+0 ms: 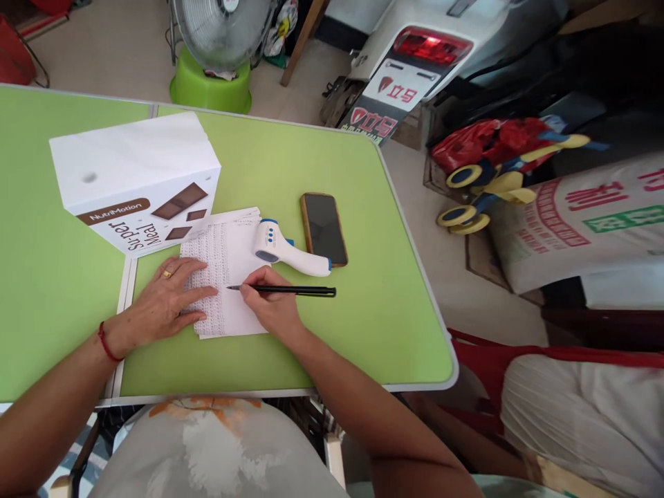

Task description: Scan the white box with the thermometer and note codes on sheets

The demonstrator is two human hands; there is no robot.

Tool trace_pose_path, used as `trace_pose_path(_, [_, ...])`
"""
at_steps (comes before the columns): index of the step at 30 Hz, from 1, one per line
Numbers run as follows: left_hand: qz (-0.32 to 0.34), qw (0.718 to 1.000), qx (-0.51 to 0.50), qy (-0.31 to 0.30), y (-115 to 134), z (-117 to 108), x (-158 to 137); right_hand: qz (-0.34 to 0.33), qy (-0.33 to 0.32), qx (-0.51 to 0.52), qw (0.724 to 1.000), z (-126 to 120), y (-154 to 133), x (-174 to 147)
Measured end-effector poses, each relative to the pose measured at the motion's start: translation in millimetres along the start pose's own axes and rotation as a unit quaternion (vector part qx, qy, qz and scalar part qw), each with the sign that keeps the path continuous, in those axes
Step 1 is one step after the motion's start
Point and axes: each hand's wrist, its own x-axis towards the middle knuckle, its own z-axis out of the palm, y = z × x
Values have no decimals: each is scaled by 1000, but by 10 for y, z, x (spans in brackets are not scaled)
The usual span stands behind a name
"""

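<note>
Currently the right hand (274,304) is gripping a slim black pen (314,291), nib pointing at white paper (237,318); can't tell if it's touching. Paper's left part is showing dense rows of small writing. Left hand (169,294) is resting there, fingers spread, gripping nothing. Paper is lying on a green table (373,325), thermometer (295,257) overlapping its right edge, phone (326,232) beside, white box (135,162) standing upper left. Beyond, a fan (223,28) is sitting on a green stool (207,90).

You've got a fan (223,31) by a grn stool (205,90) up front. On your R: red bag (482,142) nr printed sack (550,252).
</note>
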Motion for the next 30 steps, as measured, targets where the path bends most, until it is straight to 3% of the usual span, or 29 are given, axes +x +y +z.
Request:
trace_pose_path(8, [-11,1000,-4,-12,-6,-2,7,-66,-22,-54,996,29,62,-77])
trace_pose_path(30, [-24,999,-19,-11,-10,8,11,-62,-39,-88,993,20,38,-72])
